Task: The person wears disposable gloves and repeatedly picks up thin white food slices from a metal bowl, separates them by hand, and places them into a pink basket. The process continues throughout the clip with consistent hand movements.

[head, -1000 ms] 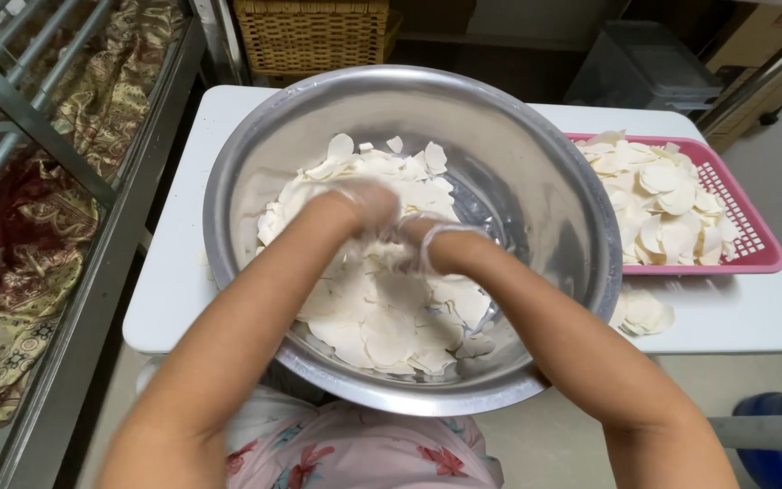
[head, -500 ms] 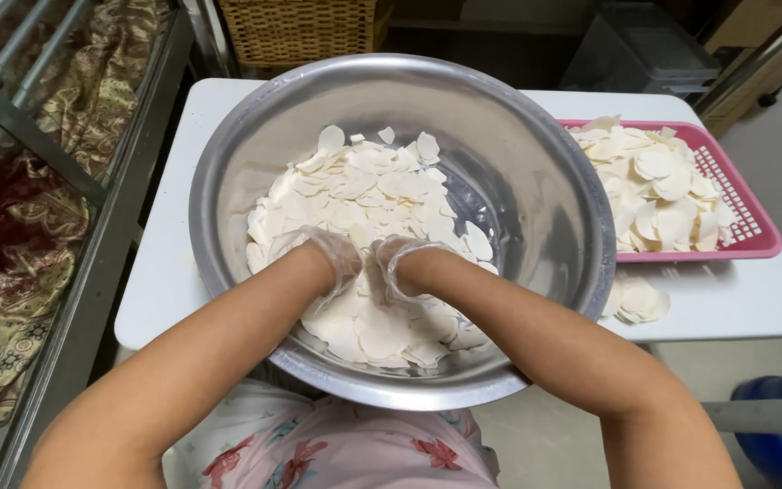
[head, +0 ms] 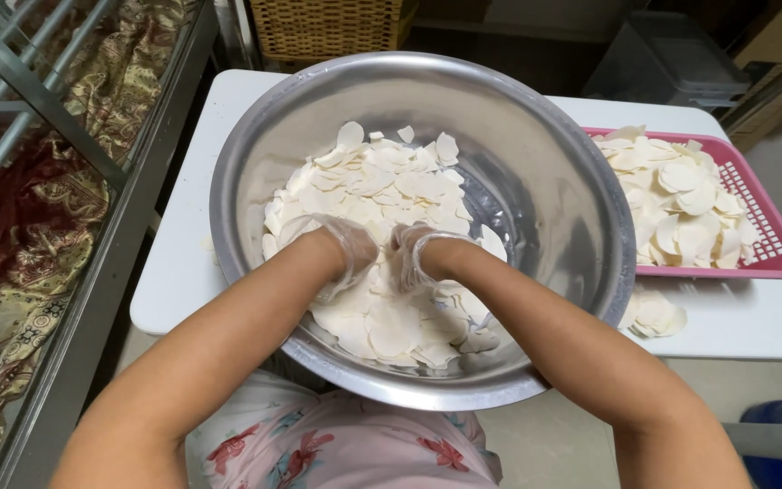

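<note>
White table is standing beside a metal-framed rack draped with patterned gold and red cloth; a woven basket is sitting behind it.

Item 1: large steel bowl, resting on the table's near edge, holding a heap of thin pale round slices banked against its left and near wall. Its place on the table is matching that of half a second ago.

Item 2: left hand, wearing a thin clear glove, pressing down into the slices near the bowl's middle, fingers curled under. Whether it is gripping any slices cannot be told.

Item 3: right hand, gloved likewise, lying just beside the left, almost touching it, fingers bent into the heap; its hold cannot be told either. Compared with a second ago, both hands are sitting closer to the near side of the bowl, and more bare slices are showing beyond them.

Item 4: pink slotted tray, on the table right of the bowl, carrying more slices of the same kind.

Item 5: small pile of loose slices, lying on the table between tray and bowl.
</note>
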